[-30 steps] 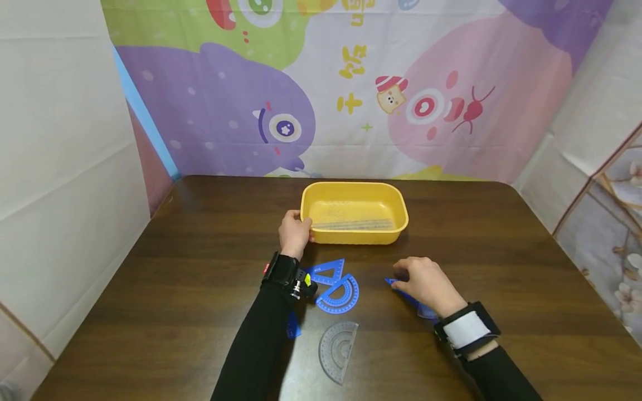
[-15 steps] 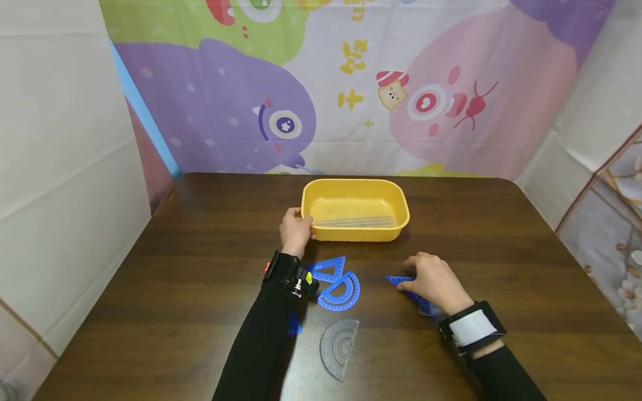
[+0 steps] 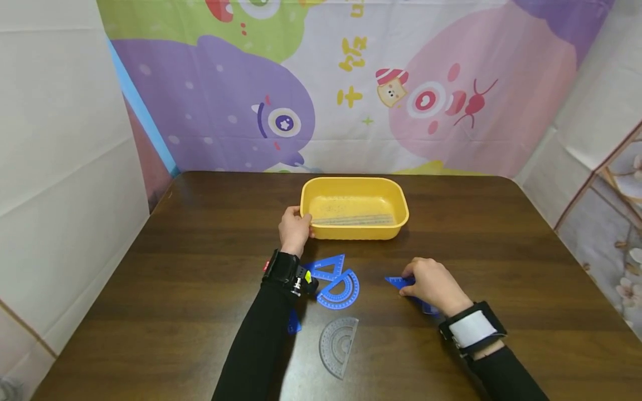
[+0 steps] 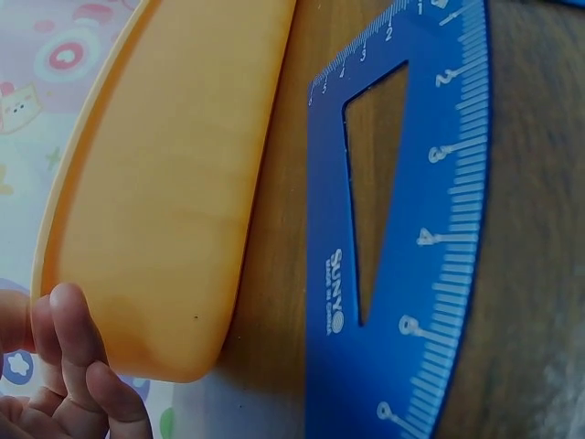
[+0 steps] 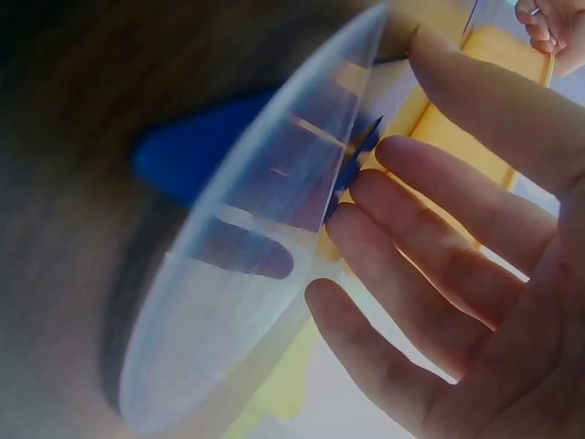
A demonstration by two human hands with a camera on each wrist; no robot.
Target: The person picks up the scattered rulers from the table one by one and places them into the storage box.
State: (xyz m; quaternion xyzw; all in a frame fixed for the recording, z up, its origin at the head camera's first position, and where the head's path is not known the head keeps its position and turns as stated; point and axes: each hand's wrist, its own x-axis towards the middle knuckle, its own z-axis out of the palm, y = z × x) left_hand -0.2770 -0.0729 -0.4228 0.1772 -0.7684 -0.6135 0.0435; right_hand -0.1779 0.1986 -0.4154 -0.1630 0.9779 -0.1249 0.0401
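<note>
My left hand (image 3: 295, 229) grips the left end of a yellow plastic basin (image 3: 361, 232), thumb at the rim. Inside it lie clear rulers (image 3: 353, 221). On the right, my right hand (image 3: 437, 285) pinches a blue set square (image 3: 395, 282) at the tabletop. The right wrist view shows a clear, curved-edged sheet like a protractor (image 5: 219, 302) in front of that set square, near the fingertips. Beneath my left wrist lie another blue set square (image 3: 339, 268) and an overlapping blue protractor (image 3: 331, 301).
A clear grey protractor (image 3: 331, 350) lies near the front of the brown table (image 3: 200, 301). Part of another blue piece (image 3: 294, 323) shows beside my left forearm. Behind the table hangs a cartoon-printed cloth (image 3: 351, 133).
My right hand first shifts slightly right, then lowers a little onto the set square, its fingers now covering the middle. The left hand stays on the basin.
</note>
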